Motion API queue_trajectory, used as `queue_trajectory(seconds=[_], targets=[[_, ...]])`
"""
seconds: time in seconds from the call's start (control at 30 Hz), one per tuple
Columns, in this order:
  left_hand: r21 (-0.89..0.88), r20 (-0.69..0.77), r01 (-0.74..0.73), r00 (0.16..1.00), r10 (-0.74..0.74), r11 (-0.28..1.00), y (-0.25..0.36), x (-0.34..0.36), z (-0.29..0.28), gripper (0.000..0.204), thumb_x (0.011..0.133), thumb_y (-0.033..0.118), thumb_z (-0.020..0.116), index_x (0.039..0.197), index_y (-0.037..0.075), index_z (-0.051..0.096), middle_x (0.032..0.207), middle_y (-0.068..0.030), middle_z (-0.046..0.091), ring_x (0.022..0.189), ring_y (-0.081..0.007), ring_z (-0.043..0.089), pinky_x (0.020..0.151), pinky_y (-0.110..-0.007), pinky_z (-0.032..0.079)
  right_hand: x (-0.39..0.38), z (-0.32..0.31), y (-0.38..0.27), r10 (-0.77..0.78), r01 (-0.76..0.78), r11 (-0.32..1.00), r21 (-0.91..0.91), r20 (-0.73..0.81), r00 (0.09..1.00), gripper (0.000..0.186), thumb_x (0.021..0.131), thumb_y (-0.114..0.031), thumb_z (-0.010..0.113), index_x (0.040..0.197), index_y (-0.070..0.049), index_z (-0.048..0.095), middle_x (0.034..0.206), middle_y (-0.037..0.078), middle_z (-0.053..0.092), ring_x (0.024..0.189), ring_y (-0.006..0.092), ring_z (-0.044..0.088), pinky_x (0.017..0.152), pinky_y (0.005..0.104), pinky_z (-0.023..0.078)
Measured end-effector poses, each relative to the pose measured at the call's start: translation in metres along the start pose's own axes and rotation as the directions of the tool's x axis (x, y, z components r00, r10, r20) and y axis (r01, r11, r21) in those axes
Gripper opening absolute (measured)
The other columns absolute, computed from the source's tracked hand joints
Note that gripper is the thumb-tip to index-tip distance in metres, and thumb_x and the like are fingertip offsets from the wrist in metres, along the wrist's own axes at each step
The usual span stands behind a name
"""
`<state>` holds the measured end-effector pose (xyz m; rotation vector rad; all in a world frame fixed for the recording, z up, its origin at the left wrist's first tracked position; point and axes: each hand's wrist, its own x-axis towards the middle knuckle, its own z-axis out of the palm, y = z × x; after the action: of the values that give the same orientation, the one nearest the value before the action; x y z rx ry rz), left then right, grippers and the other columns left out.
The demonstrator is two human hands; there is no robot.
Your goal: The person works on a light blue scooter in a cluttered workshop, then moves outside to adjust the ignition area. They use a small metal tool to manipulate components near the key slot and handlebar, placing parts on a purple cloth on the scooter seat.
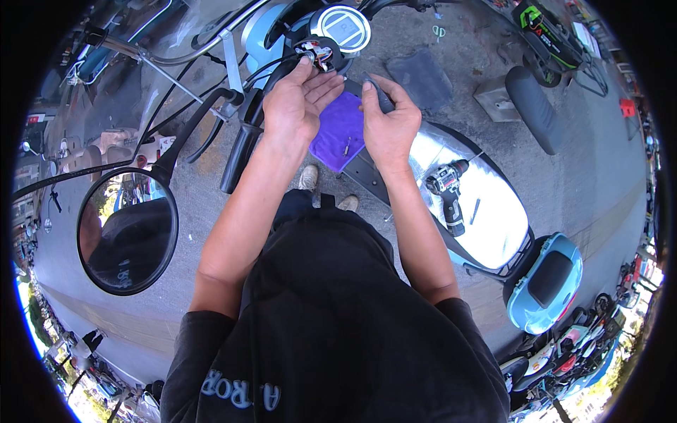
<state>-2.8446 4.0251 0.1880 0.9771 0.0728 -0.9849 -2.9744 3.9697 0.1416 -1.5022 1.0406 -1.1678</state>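
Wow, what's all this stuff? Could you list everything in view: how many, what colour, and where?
Gauge: one, white-rimmed, top middle
Wires: several, mixed, below the gauge
Mirror: one, black-rimmed, left
Grip: one, black, left of centre
Cloth: one, purple, below the hands
Seat: one, silver, right
Drill: one, black and grey, on the seat
Box: one, blue and black, lower right
Mat: one, dark grey, upper ground
Parked scooters: several, mixed, lower right
Rim items: too small to tell
Shoes: two, beige, below the cloth
Left hand: one, bare, by the wires
Right hand: one, bare, holding a dark part
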Motion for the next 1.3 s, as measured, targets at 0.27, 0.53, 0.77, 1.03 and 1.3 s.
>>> queue_trajectory(seconds=[0.27,0.53,0.77,1.03,1.3], targets=[[0.32,0.04,-0.204,0.979,0.202,0.925,-0.03,-0.009,-0.034,0.049,0.112,0.037,0.052,0.114,-0.012,0.054,0.106,-0.0304,0.068,0.104,-0.0421,0.073,0.096,-0.05,0.061,-0.04,-0.055,0.074,0.148,-0.144,0.974,-0.174,0.013,0.989,0.027,0.099,-0.015,0.074,0.114,0.007,0.075,0.083,0.007,0.074,0.068,0.0092,0.067,0.062,0.025,0.053],[0.516,0.076,-0.28,0.956,0.283,0.81,-0.064,-0.012,-0.093,0.055,0.114,0.042,0.043,0.111,-0.011,0.059,0.105,-0.027,0.072,0.102,-0.0405,0.075,0.095,-0.048,0.061,-0.158,-0.092,0.154,0.495,-0.476,0.852,-0.219,0.038,0.868,0.024,0.098,-0.016,0.074,0.109,0.006,0.075,0.078,0.006,0.073,0.067,0.0081,0.066,0.062,0.0285,0.053],[0.545,0.02,-0.284,0.945,0.326,0.789,-0.089,0.016,-0.165,0.056,0.114,0.047,0.041,0.111,-0.007,0.057,0.097,-0.0235,0.073,0.096,-0.039,0.076,0.091,-0.047,0.062,-0.236,-0.087,0.216,0.657,-0.646,0.719,-0.257,-0.054,0.752,0.024,0.098,-0.017,0.074,0.109,0.004,0.076,0.077,0.007,0.073,0.067,0.0089,0.067,0.063,0.0291,0.054],[0.776,-0.099,0.321,0.912,-0.399,0.542,-0.245,0.065,-0.249,0.024,0.105,0.021,0.069,0.111,-0.002,0.072,0.101,-0.0119,0.076,0.088,-0.0187,0.073,0.082,-0.035,0.06,-0.212,-0.007,0.313,0.87,-0.775,0.418,0.473,0.037,0.492,0.021,0.094,-0.008,0.079,0.108,0.006,0.071,0.093,0.009,0.075,0.077,0.0122,0.071,0.069,0.026,0.059],[0.458,-0.187,0.662,0.724,-0.664,0.593,-0.263,0.13,-0.295,0.016,0.1,0.018,0.072,0.109,0.005,0.07,0.106,-0.0065,0.072,0.106,-0.0221,0.068,0.1,-0.044,0.053,-0.195,0.033,0.352,0.761,-0.722,0.584,0.371,0.06,0.646,0.026,0.089,-0.011,0.084,0.107,0.005,0.072,0.089,0.011,0.077,0.076,0.0122,0.07,0.066,0.0302,0.055]])
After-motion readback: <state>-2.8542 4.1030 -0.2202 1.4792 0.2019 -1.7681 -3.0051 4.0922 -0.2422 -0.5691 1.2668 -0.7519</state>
